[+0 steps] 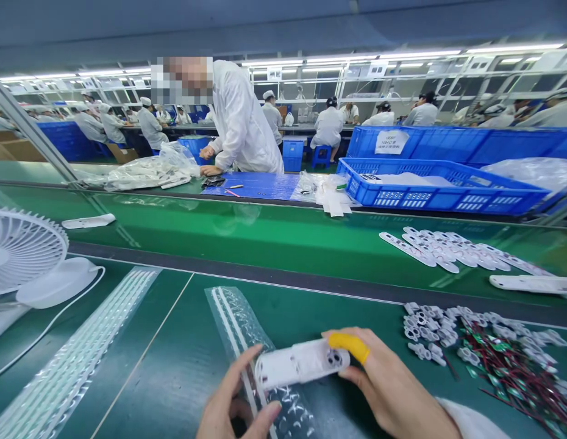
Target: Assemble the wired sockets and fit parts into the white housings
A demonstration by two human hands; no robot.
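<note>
Pinching the right end of a white casing (302,364) above the green bench (174,366), the right hand (388,378) is laying its forefinger, in a yellow finger cover (350,346), along the top edge and bringing its thumb underneath. This grip is probably leaving the broad face open to view, with the round dark holes showing just beside the fingertip. The left hand (233,399) is spreading forefinger and thumb around the casing's left end, seemingly to steady it; whether both are touching cannot be told.

Beneath and behind the casing, a clear bag of white strips (238,311) is lying flat. Left of the casing, a longer bag of pale strips (91,347) is stretching across the bench, and farther left a fan (32,256) is standing, likely at the side so as to free the middle. Right of the casing, small grey parts (423,329) and red wires (507,366) are lying in loose heaps, presumably for easy picking by the right hand. Beyond the casing to the right, similar pieces (448,249) are overlapping in a row, perhaps to save room.
</note>
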